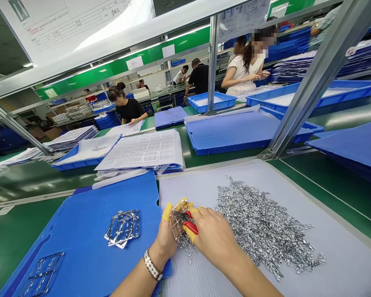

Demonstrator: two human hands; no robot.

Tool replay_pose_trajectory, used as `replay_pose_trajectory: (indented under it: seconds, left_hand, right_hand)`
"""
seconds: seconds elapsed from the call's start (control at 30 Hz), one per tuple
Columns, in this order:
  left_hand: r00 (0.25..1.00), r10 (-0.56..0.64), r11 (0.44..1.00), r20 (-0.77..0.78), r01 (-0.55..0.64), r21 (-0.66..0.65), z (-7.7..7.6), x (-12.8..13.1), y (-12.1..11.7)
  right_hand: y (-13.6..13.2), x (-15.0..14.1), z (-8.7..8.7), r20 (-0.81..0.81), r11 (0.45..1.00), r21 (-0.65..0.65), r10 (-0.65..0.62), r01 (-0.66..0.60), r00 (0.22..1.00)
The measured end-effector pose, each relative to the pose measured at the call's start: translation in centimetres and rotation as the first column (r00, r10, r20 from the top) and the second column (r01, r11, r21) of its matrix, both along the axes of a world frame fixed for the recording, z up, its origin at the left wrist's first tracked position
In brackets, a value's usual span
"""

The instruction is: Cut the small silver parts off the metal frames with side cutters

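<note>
My left hand (167, 235), with yellow finger covers and a bracelet at the wrist, grips a small wire frame (175, 227) upright. My right hand (214, 235), also with yellow finger covers, closes around red-handled pliers (191, 227); their jaws are hidden at the frame. Below the hands lie a few loose small metal links (190, 255). To the right spreads a large heap of shiny metal links (262, 227). Left of my hands, several wire frames (123, 227) are stacked on a blue sheet (86, 222). Another wire frame (41, 274) lies nearer the lower left.
A white board (185, 177) lies under the heap. Behind it are a stack of plastic-wrapped sheets (142, 150), a blue tray (77, 164) and a large blue sheet (235, 130). A metal post (315, 78) rises at right. Co-workers (128, 109) sit across the bench.
</note>
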State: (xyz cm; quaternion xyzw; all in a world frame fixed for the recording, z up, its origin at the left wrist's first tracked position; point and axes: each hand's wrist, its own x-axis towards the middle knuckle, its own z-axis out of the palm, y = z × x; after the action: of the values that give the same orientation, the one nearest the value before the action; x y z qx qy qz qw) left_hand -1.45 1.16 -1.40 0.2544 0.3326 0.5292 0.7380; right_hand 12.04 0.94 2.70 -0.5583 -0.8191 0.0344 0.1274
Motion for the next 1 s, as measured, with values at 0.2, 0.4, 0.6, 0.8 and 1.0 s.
replay_pose_trajectory:
  seconds: [0.2,0.4,0.6,0.8,1.0]
  left_hand:
    - [0.999,-0.016,0.998,0.043,0.018,-0.055,0.8,0.1,0.1]
    - [0.993,-0.029,0.992,0.116,0.042,-0.12,1.6,0.0,0.2]
    - [0.989,0.018,0.99,0.146,0.003,-0.143,1.6,-0.4,0.3]
    - [0.993,-0.002,0.994,0.116,0.014,-0.105,1.3,0.0,0.2]
    - [0.992,-0.014,0.994,0.125,0.028,-0.109,1.0,0.2,0.2]
  right_hand:
    - [-0.2,-0.1,-0.3,0.008,0.995,0.099,-0.012,0.011,1.0]
    - [-0.3,0.8,-0.7,-0.028,0.993,0.116,-0.026,0.029,0.999]
    - [-0.9,1.6,-1.5,-0.066,0.997,0.075,-0.002,0.007,0.998]
    - [-0.5,1.0,-1.2,-0.078,1.0,0.006,0.004,-0.003,0.997]
    - [-0.1,0.6,-1.5,-0.091,0.996,0.092,0.004,0.005,0.996]
